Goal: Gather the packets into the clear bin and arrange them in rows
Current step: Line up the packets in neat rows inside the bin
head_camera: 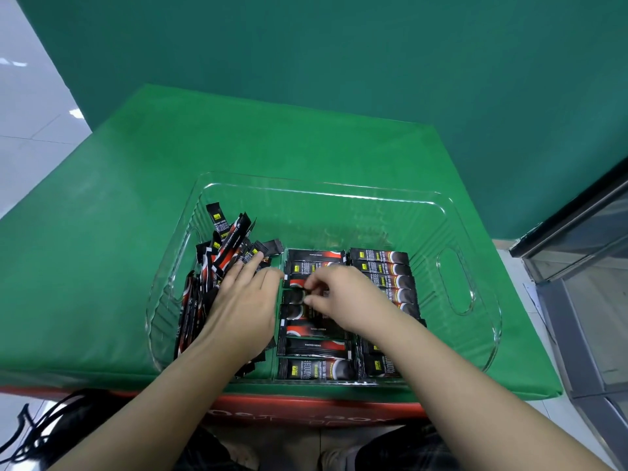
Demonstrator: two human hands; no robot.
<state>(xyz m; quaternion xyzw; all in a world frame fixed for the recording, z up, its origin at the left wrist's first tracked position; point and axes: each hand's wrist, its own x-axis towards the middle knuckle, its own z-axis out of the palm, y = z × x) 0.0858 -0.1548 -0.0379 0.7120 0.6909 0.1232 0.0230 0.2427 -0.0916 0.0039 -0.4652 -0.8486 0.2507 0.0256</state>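
A clear plastic bin (482,338) with cut-out handles stands on the green mat. Inside it, black-and-red coffee packets lie flat in two neat rows: a middle row (314,348) and a right row (382,263). A loose heap of the same packets (222,248) leans against the bin's left wall. My left hand (243,300) lies with straight fingers on the loose heap, its fingertips at the heap's edge. My right hand (343,297) reaches over the middle row, and its fingertips pinch the end of a packet there (297,295).
The bin sits on a green padded mat (112,239) over a red box (306,407). A green wall stands behind. A dark glass-fronted cabinet (591,253) is at the right. Black cords (30,426) lie on the floor at the lower left.
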